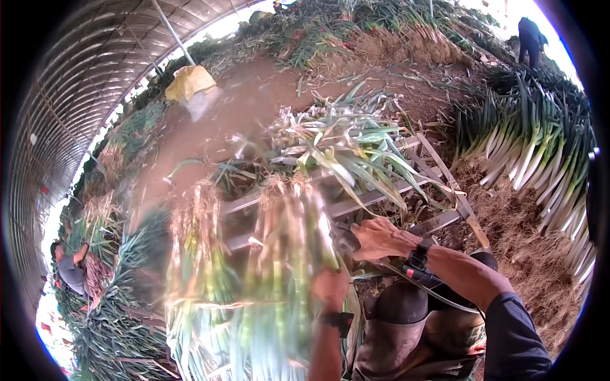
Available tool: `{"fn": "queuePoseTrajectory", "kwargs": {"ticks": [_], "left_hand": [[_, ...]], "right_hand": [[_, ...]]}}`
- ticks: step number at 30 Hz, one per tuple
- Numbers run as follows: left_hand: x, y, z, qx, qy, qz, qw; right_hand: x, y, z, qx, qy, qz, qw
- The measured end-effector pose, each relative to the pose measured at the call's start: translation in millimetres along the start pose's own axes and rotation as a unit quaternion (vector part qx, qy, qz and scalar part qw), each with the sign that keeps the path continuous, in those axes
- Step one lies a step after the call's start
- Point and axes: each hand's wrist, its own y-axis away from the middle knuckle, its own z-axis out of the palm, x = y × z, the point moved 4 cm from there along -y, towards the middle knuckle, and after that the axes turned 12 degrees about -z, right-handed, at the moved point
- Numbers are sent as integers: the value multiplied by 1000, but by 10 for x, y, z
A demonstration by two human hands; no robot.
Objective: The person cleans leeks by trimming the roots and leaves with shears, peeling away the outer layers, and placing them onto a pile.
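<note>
My left hand (332,289), smeared by motion, is closed round the green stalk of a leek (322,235), whose root end points away from me. My right hand (381,238), just above it, is closed on a dark grey nozzle-like tool (346,239); blur hides its exact kind. A thin pale hose (419,284) curves below my right wrist. Left of my hands lie unpeeled leeks (276,254) with brown roots, and another bunch of leeks (197,254) beside them. Both rest over a slatted frame (375,195).
Stripped leaves (356,130) are piled at the frame's far side. Cleaned leeks (530,140) are stacked at right above matted roots (527,228). A yellow-white sack (192,89) stands beyond. One person (76,270) sits at far left; another (530,41) stands at the upper right.
</note>
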Motion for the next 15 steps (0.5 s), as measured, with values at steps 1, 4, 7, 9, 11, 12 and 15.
{"fn": "queuePoseTrajectory", "kwargs": {"ticks": [1,4,7,9,11,12,15], "left_hand": [[29,45,-46,3,16,-19,1000],[85,113,-150,18,35,-6,999],[-29,-89,-7,22,59,34,997],[-121,-207,37,-3,128,59,990],[-198,-246,80,-34,181,70,980],[-176,-164,22,-51,202,67,976],[159,453,-477,-106,262,61,957]], "right_hand": [[29,-32,7,5,0,4,1000],[90,-150,-14,19,-12,-2,1000],[174,-285,14,7,-6,15,1000],[156,-314,-32,-26,-4,46,999],[86,-205,-137,-23,-7,43,999],[44,-129,-215,-22,-7,42,999],[-178,314,-539,-48,-75,52,995]]}}
